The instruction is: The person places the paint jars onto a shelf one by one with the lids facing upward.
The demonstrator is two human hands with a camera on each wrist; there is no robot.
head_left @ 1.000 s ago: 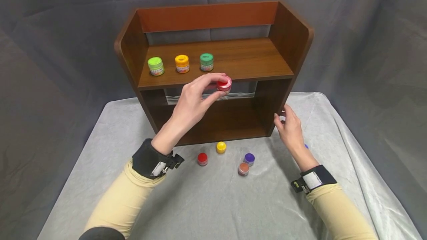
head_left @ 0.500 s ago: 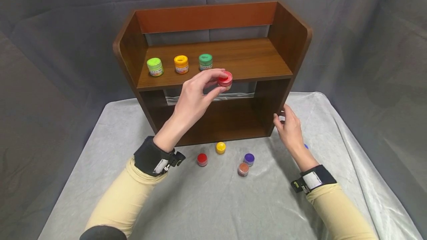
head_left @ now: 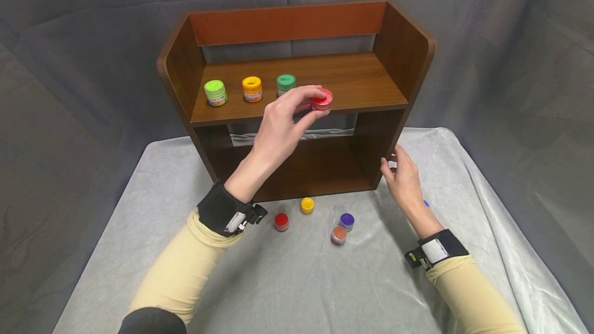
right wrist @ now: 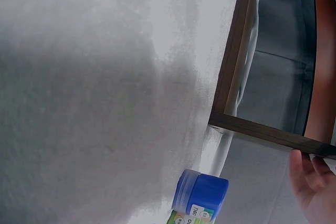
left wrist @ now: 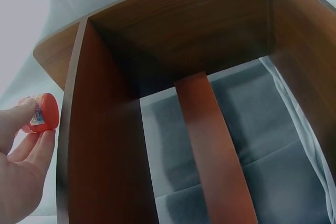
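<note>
My left hand (head_left: 280, 122) pinches a small red paint jar (head_left: 322, 101) between thumb and fingers, at the front edge of the upper shelf. In the left wrist view the red jar (left wrist: 43, 113) is close beside the shelf board's edge. On the upper shelf of the brown wooden rack (head_left: 343, 81), a light green jar (head_left: 216, 93), an orange jar (head_left: 252, 89) and a dark green jar (head_left: 286, 84) stand in a row, the last partly hidden by my hand. My right hand (head_left: 402, 179) rests its fingertips against the rack's right side panel, holding nothing.
On the grey cloth before the rack stand a red jar (head_left: 281, 221), a yellow jar (head_left: 307, 205), a purple jar (head_left: 346, 221) and a brown jar (head_left: 339, 235). A blue jar (right wrist: 202, 195) stands near my right wrist, mostly hidden in the head view.
My left hand has moved up and to the right with the red jar, from below the shelf's front edge to level with it. My right hand has stayed at the side panel.
</note>
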